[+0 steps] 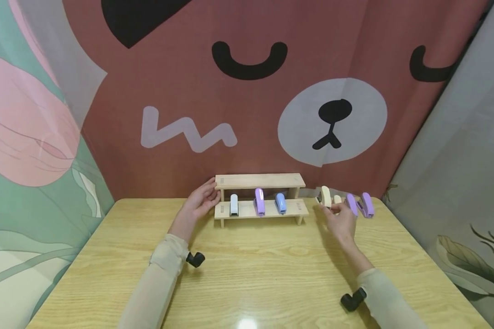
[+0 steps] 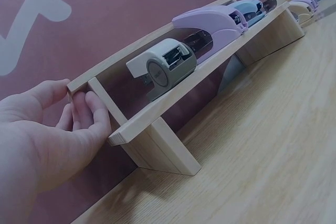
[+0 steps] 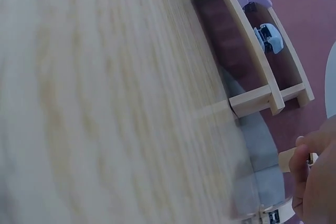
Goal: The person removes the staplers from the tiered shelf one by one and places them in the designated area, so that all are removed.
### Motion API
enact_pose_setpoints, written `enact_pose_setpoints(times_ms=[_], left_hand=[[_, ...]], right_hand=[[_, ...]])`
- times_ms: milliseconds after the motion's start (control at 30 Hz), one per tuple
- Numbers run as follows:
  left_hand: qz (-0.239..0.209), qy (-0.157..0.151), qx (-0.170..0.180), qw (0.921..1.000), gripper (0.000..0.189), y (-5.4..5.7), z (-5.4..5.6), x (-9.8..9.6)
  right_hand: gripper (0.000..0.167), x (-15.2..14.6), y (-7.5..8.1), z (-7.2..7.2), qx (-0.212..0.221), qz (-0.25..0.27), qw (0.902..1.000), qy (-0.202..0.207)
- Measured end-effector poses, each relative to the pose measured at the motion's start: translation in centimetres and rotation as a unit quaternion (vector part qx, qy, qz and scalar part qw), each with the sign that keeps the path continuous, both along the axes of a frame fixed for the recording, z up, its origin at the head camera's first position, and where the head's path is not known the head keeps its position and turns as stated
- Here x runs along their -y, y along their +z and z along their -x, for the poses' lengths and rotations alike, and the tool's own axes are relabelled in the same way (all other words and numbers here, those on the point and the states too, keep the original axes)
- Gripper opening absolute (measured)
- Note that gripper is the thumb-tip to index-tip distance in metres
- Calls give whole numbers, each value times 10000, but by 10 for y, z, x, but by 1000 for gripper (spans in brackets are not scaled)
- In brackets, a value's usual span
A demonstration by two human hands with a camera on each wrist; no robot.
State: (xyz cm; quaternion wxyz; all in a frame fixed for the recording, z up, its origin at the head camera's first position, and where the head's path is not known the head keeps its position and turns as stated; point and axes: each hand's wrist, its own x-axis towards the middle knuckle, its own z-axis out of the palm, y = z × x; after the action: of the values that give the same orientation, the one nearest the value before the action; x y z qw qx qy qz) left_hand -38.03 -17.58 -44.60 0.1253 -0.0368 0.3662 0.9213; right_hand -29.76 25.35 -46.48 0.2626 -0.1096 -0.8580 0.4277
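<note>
Head view: we see a small rounded cream stapler (image 1: 324,196) right of centre, pinched between the right hand's (image 1: 342,226) thumb and fingers. At mid-frame the left hand (image 1: 199,201) has its fingers curled on the end of a two-tier wooden rack (image 1: 259,182). We note a yellowish wood-grain table (image 1: 247,265) across the lower frame; behind it, a reddish-brown bear-face curtain (image 1: 189,59).

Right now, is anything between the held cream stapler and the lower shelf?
Nothing visible stands between the cream stapler in the right hand and the lower shelf, right of the blue stapler.
</note>
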Motion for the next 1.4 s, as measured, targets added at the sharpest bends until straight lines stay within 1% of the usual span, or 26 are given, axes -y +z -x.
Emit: enact_pose_setpoints(times_ms=[167,333,467,633,933,1167,1400], left_hand=[[-34,33,60,10000,51,0,0,0],[-63,55,67,9999,51,1,1,1],[-71,25,54,10000,51,0,1,2],[-63,-4,62,10000,50,-1,0,2],[-147,-39,41,9999,50,-2,2,0],[-92,-35,29,9999,47,-1,1,-2],[-59,29,49,10000,47,0,2,0]], right_hand=[[34,-2,-4,2,357,87,9993,64],[36,-3,-7,2,561,-114,9984,39],[35,-3,-8,3,674,-392,9970,9],[33,-4,-10,3,798,-497,9956,-18],[27,-6,-16,4,806,-599,9948,135],[25,-6,-23,6,692,-587,9957,195],[27,-2,-23,8,914,-562,9941,168]])
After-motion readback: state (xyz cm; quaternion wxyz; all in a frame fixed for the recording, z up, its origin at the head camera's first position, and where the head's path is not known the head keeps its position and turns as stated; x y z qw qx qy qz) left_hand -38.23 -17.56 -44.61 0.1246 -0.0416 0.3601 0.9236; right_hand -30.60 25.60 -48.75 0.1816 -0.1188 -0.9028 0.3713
